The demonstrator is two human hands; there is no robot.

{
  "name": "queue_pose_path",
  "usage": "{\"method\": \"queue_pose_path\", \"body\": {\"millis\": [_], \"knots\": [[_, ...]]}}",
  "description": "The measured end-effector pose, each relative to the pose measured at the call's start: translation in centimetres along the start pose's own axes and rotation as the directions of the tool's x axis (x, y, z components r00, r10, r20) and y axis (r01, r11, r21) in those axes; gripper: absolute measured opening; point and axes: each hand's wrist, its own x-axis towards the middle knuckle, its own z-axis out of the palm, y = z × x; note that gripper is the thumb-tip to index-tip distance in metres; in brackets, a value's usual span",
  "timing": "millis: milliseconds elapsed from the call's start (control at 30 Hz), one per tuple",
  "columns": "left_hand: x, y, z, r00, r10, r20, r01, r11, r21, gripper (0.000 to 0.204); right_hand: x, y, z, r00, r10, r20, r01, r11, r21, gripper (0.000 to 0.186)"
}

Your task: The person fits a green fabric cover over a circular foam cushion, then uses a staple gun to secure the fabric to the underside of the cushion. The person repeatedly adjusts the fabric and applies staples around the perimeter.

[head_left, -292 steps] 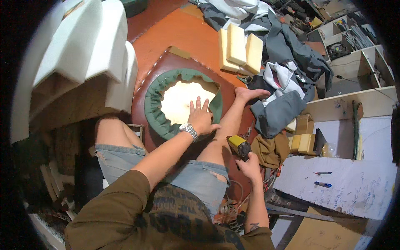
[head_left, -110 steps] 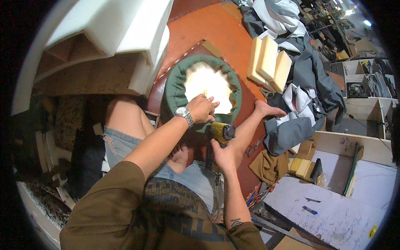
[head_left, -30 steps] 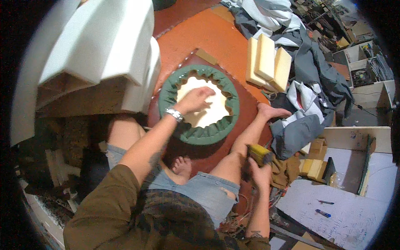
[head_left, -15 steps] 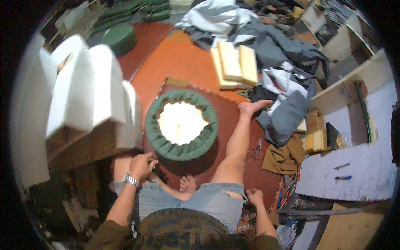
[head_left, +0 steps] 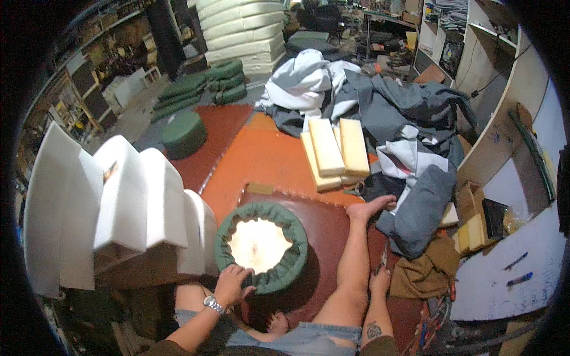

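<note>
A round cushion [head_left: 261,291] lies on the dark red mat between my legs. Its gathered green fabric cover rings a pale, uneven centre [head_left: 256,244]. My left hand [head_left: 233,286], with a metal watch at the wrist, grips the cushion's near left edge, fingers over the rim and thumb below. On the right, beyond my knee, my right hand [head_left: 380,281] reaches to the floor. Its fingers close around scissors [head_left: 384,258], whose metal end points away from me. The handles are mostly hidden in the hand.
White foam pieces [head_left: 122,196] stand at the left. Yellow foam blocks [head_left: 326,148] lie ahead, beside heaped grey and white fabric [head_left: 392,107]. Brown cloth [head_left: 427,267] lies right of my right hand. A green round cushion [head_left: 184,135] sits farther back, and a white board [head_left: 504,261] holds pens.
My right hand has moved forward from beside my thigh and taken hold of the scissors on the floor. My left hand has come onto the cushion's edge. The view has tilted up.
</note>
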Motion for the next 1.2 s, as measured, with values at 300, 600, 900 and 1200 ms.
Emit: {"method": "queue_pose_path", "body": {"millis": [300, 600, 900, 1200], "knots": [[2.3, 0.1, 0.0, 0.968, 0.107, 0.227, -0.111, 0.994, 0.006, 0.027, -1.9, 2.9, 0.9, 0.996, 0.084, -0.01, -0.082, 0.99, 0.113, 0.072], [1.6, 7.3, -4.0, 0.971, 0.187, 0.147, -0.14, 0.949, -0.281, 0.033, -10.1, 5.5, -4.5, 0.821, 0.17, 0.546, -0.528, 0.591, 0.61, 0.028], [-6.4, 8.2, -0.5, 0.984, 0.172, -0.034, -0.167, 0.857, -0.487, 0.038, -15.9, -8.3, -20.0, 0.889, -0.456, 0.032, 0.358, 0.738, 0.572, 0.067], [-10.5, 6.8, 0.3, 0.972, 0.095, -0.214, -0.206, 0.781, -0.59, 0.03, -25.6, -24.5, -25.5, 0.475, -0.863, 0.172, 0.87, 0.432, -0.237, 0.052]]}}
